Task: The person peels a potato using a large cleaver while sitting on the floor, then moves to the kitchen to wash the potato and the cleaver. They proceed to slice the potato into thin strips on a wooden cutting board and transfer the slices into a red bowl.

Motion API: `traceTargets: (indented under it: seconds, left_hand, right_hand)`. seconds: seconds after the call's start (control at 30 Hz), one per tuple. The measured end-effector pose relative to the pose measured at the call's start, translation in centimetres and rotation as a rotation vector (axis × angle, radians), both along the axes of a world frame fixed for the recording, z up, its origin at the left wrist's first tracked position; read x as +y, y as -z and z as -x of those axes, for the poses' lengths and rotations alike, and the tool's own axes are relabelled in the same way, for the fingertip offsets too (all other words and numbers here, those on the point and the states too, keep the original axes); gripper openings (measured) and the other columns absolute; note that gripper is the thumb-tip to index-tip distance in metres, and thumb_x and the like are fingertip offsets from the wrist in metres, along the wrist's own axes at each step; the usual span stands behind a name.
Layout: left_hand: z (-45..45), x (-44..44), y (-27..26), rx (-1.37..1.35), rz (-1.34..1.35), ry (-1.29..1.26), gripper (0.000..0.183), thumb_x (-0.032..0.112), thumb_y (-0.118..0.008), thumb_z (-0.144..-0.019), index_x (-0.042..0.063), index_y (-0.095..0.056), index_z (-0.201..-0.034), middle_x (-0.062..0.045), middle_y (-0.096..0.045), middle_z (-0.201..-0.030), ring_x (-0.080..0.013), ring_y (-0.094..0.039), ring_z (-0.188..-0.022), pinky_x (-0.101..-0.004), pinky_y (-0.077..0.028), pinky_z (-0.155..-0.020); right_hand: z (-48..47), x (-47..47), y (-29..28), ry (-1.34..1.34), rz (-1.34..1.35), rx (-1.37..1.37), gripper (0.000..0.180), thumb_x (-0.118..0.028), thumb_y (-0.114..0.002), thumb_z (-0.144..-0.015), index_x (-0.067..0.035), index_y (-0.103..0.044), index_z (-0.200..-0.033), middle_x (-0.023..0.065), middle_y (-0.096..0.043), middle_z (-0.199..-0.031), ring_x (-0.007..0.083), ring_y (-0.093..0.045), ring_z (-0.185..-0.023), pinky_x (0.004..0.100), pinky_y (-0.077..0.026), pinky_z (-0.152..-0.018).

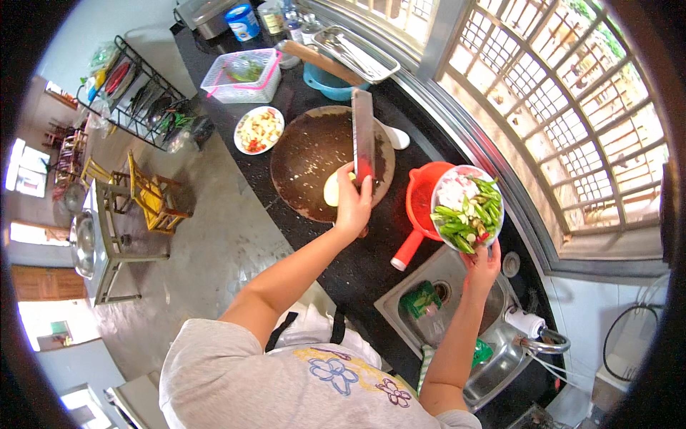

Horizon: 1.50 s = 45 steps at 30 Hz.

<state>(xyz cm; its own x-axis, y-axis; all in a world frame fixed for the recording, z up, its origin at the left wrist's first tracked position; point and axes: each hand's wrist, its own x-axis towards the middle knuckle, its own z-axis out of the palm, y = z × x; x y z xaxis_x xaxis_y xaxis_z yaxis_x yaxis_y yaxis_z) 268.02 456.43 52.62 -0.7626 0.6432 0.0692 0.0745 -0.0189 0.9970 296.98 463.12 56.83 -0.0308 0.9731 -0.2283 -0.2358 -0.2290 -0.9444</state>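
Observation:
My left hand (353, 206) is over the round wooden cutting board (305, 134), closed around a cleaver (363, 134) whose broad blade points away from me. A pale yellow, peeled vegetable (332, 189), perhaps a potato, is against the fingers, which partly cover it; whether they grip it I cannot tell. Small pale scraps dot the board. On the right, my right hand (481, 265) grips the near rim of a white plate (501, 214). Cut green peppers (463, 220) and chopped white pieces (459, 190) fill this plate, which overlaps a red plastic colander (418, 201) with a handle.
Left of the board sits a plate of chopped pieces (260, 130). Behind are a white plastic basket (241, 80), a blue basin (327, 80) with a wooden stick (321, 60) across it, and a metal tray (353, 51). A steel sink (399, 303) lies near my right arm, beneath barred windows (541, 107).

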Motion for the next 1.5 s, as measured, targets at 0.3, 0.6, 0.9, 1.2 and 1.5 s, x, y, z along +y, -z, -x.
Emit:
traceTargets:
  seconds: [0.3, 0.6, 0.9, 1.2, 1.5]
  left_hand:
    - [15.5, -8.2, -2.5, -0.252, -0.073, -0.179, 0.035, 0.009, -0.05, -0.098, 0.008, -0.031, -0.127, -0.006, -0.052, -0.092, -0.0068, -0.041, -0.06, -0.0218, -0.038, -0.051]
    - [28.3, -14.6, 1.4, -0.209, 0.085, -0.265, 0.033, 0.009, -0.054, -0.095, 0.007, -0.039, -0.124, -0.003, -0.051, -0.08, -0.008, -0.044, -0.058, -0.0244, -0.04, -0.05]
    - [34.5, -14.0, 1.6, -0.236, -0.018, -0.221, 0.031, 0.008, -0.052, -0.096, 0.006, -0.038, -0.123, -0.002, -0.051, -0.08, -0.0078, -0.045, -0.061, -0.0236, -0.04, -0.051]
    - [36.6, -12.7, 2.1, -0.271, 0.029, -0.199, 0.033, 0.007, -0.053, -0.095, 0.006, -0.036, -0.124, -0.002, -0.05, -0.08, -0.0064, -0.045, -0.061, -0.0212, -0.04, -0.051]
    - [36.2, -12.4, 2.4, -0.355, 0.081, -0.132, 0.034, 0.006, -0.053, -0.096, 0.007, -0.037, -0.125, -0.002, -0.052, -0.081, -0.0055, -0.045, -0.061, -0.0208, -0.04, -0.051]
  right_hand:
    - [23.5, 2.1, 2.6, -0.463, 0.066, -0.012, 0.048, -0.011, -0.059, -0.091, -0.005, -0.044, -0.136, 0.0138, -0.066, -0.108, 0.023, -0.069, -0.085, 0.0348, -0.06, -0.068]
    - [43.6, 2.9, 6.1, -0.594, 0.197, -0.074, 0.057, -0.011, -0.059, -0.092, 0.001, -0.035, -0.141, 0.0146, -0.066, -0.103, 0.0201, -0.069, -0.082, 0.0351, -0.061, -0.07]
    - [52.9, 5.4, 8.7, -0.564, 0.187, -0.058, 0.052, -0.008, -0.059, -0.092, 0.001, -0.037, -0.138, 0.0173, -0.064, -0.107, 0.0231, -0.069, -0.086, 0.0377, -0.061, -0.073]
    - [62.4, 8.4, 10.8, -0.563, 0.223, 0.114, 0.052, -0.003, -0.056, -0.089, 0.003, -0.036, -0.137, 0.0209, -0.06, -0.113, 0.0304, -0.068, -0.093, 0.0415, -0.061, -0.078]
    - [62.8, 9.8, 14.2, -0.587, 0.216, -0.012, 0.052, 0.002, -0.049, -0.09, -0.003, -0.034, -0.14, 0.0223, -0.06, -0.114, 0.0317, -0.068, -0.09, 0.0435, -0.062, -0.074]
